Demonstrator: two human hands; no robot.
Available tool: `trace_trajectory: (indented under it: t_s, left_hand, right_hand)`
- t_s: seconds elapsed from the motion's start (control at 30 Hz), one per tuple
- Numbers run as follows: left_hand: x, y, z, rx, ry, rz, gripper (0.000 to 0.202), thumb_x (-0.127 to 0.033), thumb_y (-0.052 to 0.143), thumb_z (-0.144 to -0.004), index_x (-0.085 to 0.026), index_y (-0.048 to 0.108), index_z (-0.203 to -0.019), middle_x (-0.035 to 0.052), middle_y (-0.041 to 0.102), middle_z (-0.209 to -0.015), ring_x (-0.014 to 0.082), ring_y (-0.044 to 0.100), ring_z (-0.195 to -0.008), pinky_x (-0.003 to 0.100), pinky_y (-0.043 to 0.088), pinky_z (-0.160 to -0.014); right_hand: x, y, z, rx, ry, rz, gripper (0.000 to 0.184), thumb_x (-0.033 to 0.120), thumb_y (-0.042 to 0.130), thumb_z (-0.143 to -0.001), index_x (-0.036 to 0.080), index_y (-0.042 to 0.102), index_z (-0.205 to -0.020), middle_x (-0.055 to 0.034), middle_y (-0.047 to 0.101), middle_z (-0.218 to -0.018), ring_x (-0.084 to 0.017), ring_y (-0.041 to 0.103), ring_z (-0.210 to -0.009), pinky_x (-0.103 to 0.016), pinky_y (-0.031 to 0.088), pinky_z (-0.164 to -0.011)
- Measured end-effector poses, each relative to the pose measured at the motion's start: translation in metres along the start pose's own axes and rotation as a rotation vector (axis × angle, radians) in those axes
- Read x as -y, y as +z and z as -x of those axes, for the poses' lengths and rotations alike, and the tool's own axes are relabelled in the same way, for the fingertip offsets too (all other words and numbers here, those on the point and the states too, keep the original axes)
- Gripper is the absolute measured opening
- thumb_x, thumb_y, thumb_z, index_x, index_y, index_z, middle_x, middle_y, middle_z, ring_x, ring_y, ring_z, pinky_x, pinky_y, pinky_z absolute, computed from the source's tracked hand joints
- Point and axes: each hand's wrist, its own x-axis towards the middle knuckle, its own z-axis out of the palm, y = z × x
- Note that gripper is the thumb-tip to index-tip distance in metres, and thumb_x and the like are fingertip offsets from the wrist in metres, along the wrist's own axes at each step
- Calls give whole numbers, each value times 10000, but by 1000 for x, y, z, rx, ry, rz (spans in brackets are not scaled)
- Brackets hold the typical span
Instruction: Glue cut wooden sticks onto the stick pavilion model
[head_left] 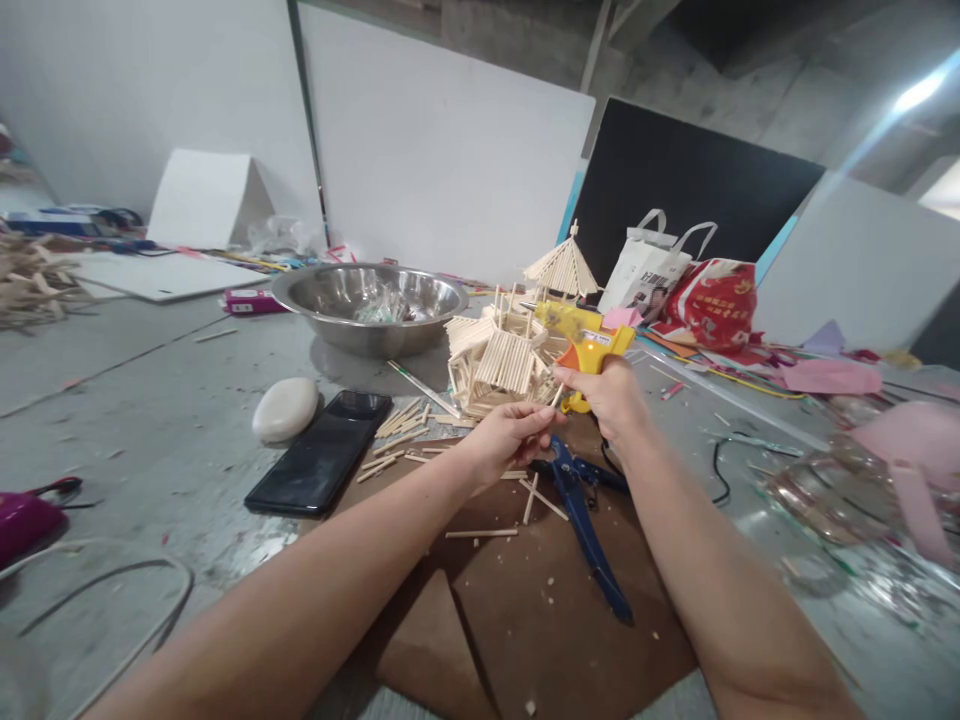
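Stick of pale wood (557,395): pinched in the fingertips of the left hand (525,435); probably feather-light, stiff, quick to snap; best taken near one end.
Yellow hot-glue gun (589,345): wrapped by the right hand (613,392), close beside the left; likely light, perhaps hot at the tip; best held by its handle.
Stick-built pavilion (504,362): just beyond both hands; seemingly rigid but fragile; best steadied low.

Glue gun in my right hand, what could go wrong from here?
The glue gun looks close to the stick model, so glue might drip on it. Your left hand pinches a small stick nearby; if the tip is hot, turning it that way could burn you. The blue pliers lie close by and might get bumped.
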Motion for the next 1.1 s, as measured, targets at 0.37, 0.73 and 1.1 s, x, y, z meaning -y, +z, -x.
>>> trace_trajectory:
  t_s: [0.37, 0.73, 1.1]
  left_hand:
    - [6, 1, -1, -89, -7, 160, 241, -359, 614, -632, -152, 561, -744, -59, 439, -461, 17, 311, -322, 164, 149, -340]
    - [10, 2, -4, -190, 20, 279, 241, -322, 663, -582, -140, 525, -660, -61, 427, -431, 13, 307, -321, 159, 155, -335]
    - [10, -7, -16, -227, -59, 461, 200, -292, 640, -615, -155, 522, -699, -74, 434, -428, 19, 312, -300, 150, 210, -343]
  right_hand:
    - [-8, 2, -2, -62, -38, 0, 230, 259, 649, -520, 140, 584, -706, -13, 610, -659, -139, 554, -569, -274, 445, -562]
    - [-23, 5, -3, -193, -125, 128, 292, 366, 627, -560, 147, 602, -751, -48, 637, -738, -176, 586, -684, -305, 456, -655]
    - [-22, 0, -6, -242, -90, 168, 294, 366, 623, -578, 145, 614, -771, -37, 649, -747, -177, 600, -701, -287, 459, -652]
